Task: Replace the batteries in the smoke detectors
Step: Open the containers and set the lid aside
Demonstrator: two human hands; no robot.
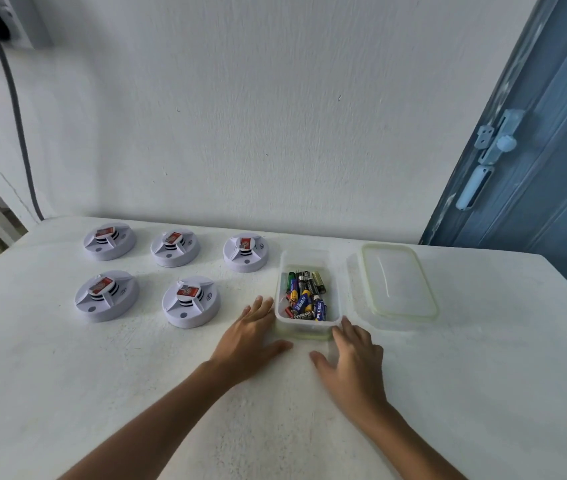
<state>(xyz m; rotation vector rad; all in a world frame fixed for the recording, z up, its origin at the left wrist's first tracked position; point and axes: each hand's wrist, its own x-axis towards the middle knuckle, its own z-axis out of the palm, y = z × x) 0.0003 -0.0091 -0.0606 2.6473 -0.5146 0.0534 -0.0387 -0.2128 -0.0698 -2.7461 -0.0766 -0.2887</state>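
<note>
Head: hands [251, 336] beside battery box [307, 320].

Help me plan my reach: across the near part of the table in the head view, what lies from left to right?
Near-left smoke detector → second smoke detector → left hand → battery box → right hand → lid.

Bare table [171, 393] nearside; detectors [190, 301] left, tub [306, 327] centre, lid [398, 280] right.
</note>
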